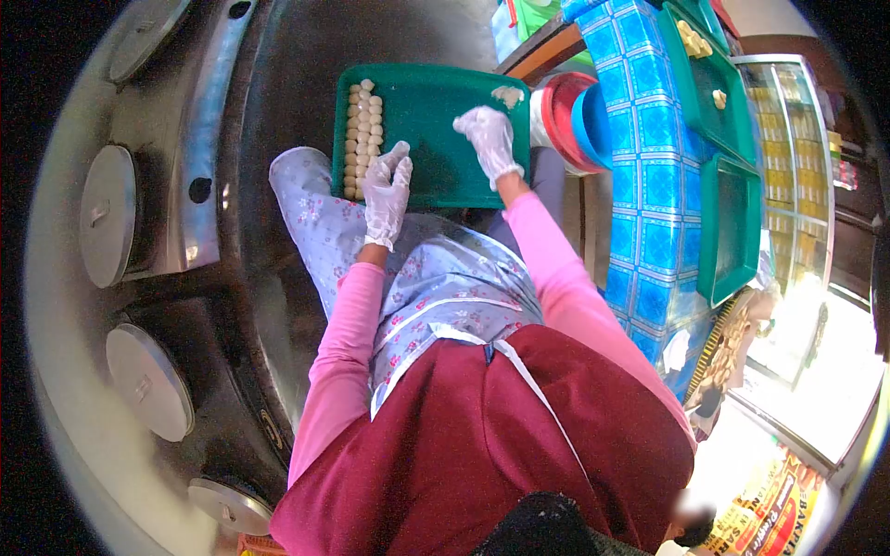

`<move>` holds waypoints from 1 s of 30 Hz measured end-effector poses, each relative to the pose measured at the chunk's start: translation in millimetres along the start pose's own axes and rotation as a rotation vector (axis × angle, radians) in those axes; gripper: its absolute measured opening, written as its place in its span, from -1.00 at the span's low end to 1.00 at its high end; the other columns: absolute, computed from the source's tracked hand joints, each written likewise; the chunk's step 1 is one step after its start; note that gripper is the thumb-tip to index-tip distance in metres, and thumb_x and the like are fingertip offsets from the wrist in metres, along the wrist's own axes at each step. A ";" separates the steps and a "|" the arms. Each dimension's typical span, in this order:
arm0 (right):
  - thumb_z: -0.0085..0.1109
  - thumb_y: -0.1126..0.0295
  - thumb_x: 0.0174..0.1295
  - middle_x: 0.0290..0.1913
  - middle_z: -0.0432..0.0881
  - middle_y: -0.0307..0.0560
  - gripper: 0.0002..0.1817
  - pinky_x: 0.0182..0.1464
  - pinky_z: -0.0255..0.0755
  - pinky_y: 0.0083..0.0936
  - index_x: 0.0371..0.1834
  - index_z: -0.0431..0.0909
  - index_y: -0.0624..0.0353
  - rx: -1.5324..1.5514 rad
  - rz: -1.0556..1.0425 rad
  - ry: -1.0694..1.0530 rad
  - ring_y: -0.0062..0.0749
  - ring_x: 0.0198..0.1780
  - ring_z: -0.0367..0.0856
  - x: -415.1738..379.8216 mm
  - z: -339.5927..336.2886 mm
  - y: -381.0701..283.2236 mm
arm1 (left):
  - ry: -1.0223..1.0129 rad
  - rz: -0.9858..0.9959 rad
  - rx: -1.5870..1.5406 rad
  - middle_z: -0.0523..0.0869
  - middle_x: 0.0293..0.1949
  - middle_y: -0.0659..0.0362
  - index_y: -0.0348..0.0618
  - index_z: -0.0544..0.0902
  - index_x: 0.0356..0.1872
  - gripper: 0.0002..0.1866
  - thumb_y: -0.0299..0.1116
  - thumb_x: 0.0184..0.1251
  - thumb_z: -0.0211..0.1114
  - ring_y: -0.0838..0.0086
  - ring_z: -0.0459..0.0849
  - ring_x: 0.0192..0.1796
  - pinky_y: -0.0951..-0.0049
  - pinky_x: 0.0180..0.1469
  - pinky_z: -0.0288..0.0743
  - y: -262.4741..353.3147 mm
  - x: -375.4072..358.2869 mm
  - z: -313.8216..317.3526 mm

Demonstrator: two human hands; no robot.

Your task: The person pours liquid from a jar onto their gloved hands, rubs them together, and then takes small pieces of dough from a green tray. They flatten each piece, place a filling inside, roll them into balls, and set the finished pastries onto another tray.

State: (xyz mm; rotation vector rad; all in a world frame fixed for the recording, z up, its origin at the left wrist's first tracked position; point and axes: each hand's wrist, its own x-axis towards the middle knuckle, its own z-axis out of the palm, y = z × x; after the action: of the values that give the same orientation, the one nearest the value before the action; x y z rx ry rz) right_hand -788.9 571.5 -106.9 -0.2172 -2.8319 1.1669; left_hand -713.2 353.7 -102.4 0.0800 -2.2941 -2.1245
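A green tray rests across my lap. Along its left side run rows of small pale dough balls, packed close together. My left hand, in a clear plastic glove, is over the tray's near left part, beside the lower end of the rows. Its thumb and forefinger are stretched out and apart, with nothing visible between them. On the right side of the tray, my gloved right hand has its fingers curled closed; whatever they may hold is hidden. Just beyond it lies a pale lump of dough.
To the right, a table with a blue checked cloth holds more green trays, some with pale pieces. Red and blue basins stand beside it. Round metal lids line the left. A glass display case stands far right.
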 end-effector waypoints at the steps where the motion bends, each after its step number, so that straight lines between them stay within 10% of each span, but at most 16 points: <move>1: 0.33 0.12 0.07 -0.36 0.74 0.11 -0.72 -0.22 0.57 -0.11 -0.52 0.73 0.10 -0.119 -0.054 -0.002 0.04 -0.26 0.74 27.9 11.3 13.8 | -0.003 -0.012 -0.001 0.72 0.13 0.10 -0.33 0.64 0.18 -0.62 -0.31 0.47 0.29 0.46 0.64 0.18 0.42 0.30 0.43 2.0 -0.6 -0.7; 5: 0.32 0.12 0.10 -0.40 0.71 0.14 -0.73 -0.30 0.56 -0.05 -0.52 0.74 0.08 -0.567 -0.188 -0.032 0.09 -0.29 0.73 61.2 44.0 20.2 | 0.004 -0.063 -0.071 0.72 0.14 0.09 -0.32 0.64 0.18 -0.62 -0.31 0.46 0.29 0.45 0.64 0.18 0.43 0.30 0.43 0.7 0.5 -0.1; 9: 0.23 0.20 0.11 -0.36 0.72 0.14 -0.77 -0.28 0.57 -0.06 -0.48 0.72 0.11 -0.432 -0.321 -0.109 0.09 -0.30 0.72 22.8 44.7 -17.1 | 0.002 -0.021 -0.016 0.72 0.14 0.08 -0.32 0.64 0.17 -0.64 -0.35 0.45 0.27 0.45 0.64 0.18 0.43 0.31 0.43 -0.6 -0.7 1.4; 13: 0.23 0.17 0.09 -0.35 0.72 0.12 -0.76 -0.25 0.54 -0.04 -0.47 0.72 0.10 0.228 -0.012 -0.222 0.08 -0.28 0.71 42.8 48.3 -55.7 | 0.000 0.010 0.060 0.73 0.13 0.08 -0.32 0.65 0.16 -0.66 -0.39 0.45 0.25 0.44 0.65 0.17 0.43 0.28 0.45 -4.3 -0.8 1.6; 14: 0.22 0.16 0.10 -0.34 0.72 0.12 -0.74 -0.25 0.53 -0.02 -0.48 0.73 0.10 -0.088 -0.363 -0.132 0.07 -0.26 0.71 64.4 77.5 -23.5 | 0.002 0.008 0.086 0.73 0.12 0.08 -0.32 0.65 0.16 -0.66 -0.40 0.45 0.24 0.44 0.65 0.17 0.43 0.28 0.45 -3.3 -0.9 0.9; 17: 0.22 0.14 0.10 -0.34 0.72 0.12 -0.73 -0.25 0.53 -0.01 -0.48 0.72 0.11 -0.597 -0.450 -0.220 0.07 -0.27 0.71 74.7 92.5 -37.3 | 0.007 -0.045 -0.029 0.73 0.12 0.08 -0.32 0.65 0.16 -0.66 -0.41 0.45 0.22 0.44 0.66 0.15 0.43 0.26 0.46 0.9 -0.7 -0.9; 22: 0.19 0.25 0.10 -0.34 0.72 0.13 -0.79 -0.24 0.57 -0.03 -0.48 0.74 0.09 -0.380 -0.593 0.043 0.09 -0.26 0.72 124.5 121.5 -7.9 | 0.019 0.000 0.033 0.73 0.12 0.09 -0.31 0.67 0.13 -0.69 -0.44 0.44 0.20 0.44 0.66 0.15 0.43 0.26 0.46 -14.9 0.8 2.7; 30: 0.29 0.17 0.14 -0.21 0.76 0.02 -0.75 -0.22 0.57 -0.29 -0.34 0.76 0.12 -0.202 -0.472 -0.475 -0.19 -0.28 0.73 107.6 59.2 -68.2 | 0.002 0.003 0.108 0.75 0.08 0.07 -0.31 0.64 0.19 -0.64 -0.45 0.43 0.20 0.42 0.67 0.16 0.42 0.28 0.45 -17.1 -0.4 -0.3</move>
State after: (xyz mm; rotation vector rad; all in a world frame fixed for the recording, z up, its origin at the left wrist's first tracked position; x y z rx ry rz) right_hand -909.3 499.4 -99.6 0.7777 -3.1185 0.9195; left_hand -712.3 352.1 -119.4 0.0799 -2.4050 -1.9971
